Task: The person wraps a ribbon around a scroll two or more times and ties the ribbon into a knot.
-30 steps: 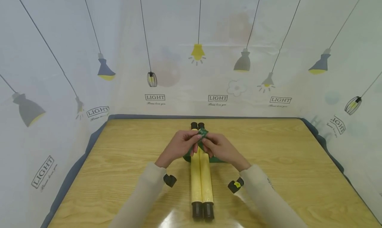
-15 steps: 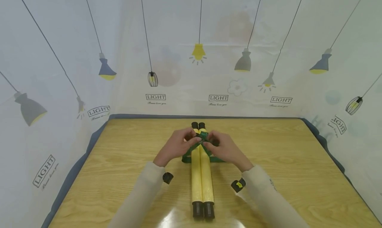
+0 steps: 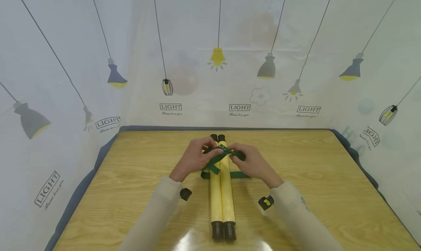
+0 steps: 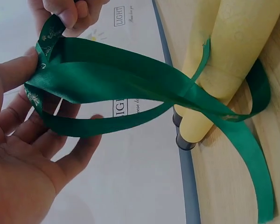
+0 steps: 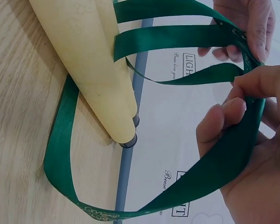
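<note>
Two yellow rolls [image 3: 221, 192] with dark end caps lie side by side on the wooden table, pointing away from me. A green satin ribbon [image 4: 116, 81] with printed lettering passes beneath them and rises in loops above. My left hand [image 3: 196, 155] pinches the raised ribbon between thumb and finger, its other fingers spread in the left wrist view. Close beside it, my right hand [image 3: 252, 162] grips another stretch of ribbon [image 5: 196, 182], which runs over its palm in the right wrist view. One loose ribbon tail hangs down near the left hand.
The wooden table [image 3: 309, 163] extends to both sides of the rolls, with a dark blue edge [image 3: 269, 128] behind. A white backdrop [image 3: 197, 112] printed with lamps stands around it. Small black devices [image 3: 185, 194] are near both wrists.
My right hand has moved outward to the right, drawing a ribbon loop away from the crossing. My left hand stays near the crossing, and a ribbon tail now hangs below it.
</note>
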Demonstrator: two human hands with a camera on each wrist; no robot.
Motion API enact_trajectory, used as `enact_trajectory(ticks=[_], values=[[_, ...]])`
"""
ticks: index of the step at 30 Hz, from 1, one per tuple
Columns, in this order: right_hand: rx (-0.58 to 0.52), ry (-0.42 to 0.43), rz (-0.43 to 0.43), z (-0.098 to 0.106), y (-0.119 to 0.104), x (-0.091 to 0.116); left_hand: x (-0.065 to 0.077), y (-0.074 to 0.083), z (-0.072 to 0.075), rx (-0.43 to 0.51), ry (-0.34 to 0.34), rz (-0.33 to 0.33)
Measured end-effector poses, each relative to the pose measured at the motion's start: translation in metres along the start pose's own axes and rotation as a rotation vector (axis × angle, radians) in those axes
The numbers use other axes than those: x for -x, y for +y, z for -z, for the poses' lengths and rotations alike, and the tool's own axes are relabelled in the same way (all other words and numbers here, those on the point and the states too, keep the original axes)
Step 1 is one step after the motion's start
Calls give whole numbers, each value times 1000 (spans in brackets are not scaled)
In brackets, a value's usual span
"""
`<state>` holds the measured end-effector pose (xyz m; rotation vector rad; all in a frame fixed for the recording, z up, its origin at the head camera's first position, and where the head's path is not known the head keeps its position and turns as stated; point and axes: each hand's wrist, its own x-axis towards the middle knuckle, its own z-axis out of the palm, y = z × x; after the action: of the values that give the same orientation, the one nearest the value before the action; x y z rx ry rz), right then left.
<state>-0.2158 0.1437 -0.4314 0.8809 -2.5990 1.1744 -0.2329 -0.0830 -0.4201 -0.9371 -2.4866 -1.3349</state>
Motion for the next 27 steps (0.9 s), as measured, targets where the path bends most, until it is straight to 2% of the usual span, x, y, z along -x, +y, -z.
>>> enact_trajectory(ticks=[6,11,15,22,27], values=[[-29,-20,9,2,2,0,0,-1,1,2,-39,4],[-85,-56,-18,4,3,0,-1,1,3,-32,-122,-21],[-153,-79,-25,3,3,1,-2,2,2,-38,-165,-14],[-248,-31,-95,-2,-4,2,-1,2,-3,-7,-181,21],[-279,8,-45,2,-24,4,0,1,-5,-7,-190,36]])
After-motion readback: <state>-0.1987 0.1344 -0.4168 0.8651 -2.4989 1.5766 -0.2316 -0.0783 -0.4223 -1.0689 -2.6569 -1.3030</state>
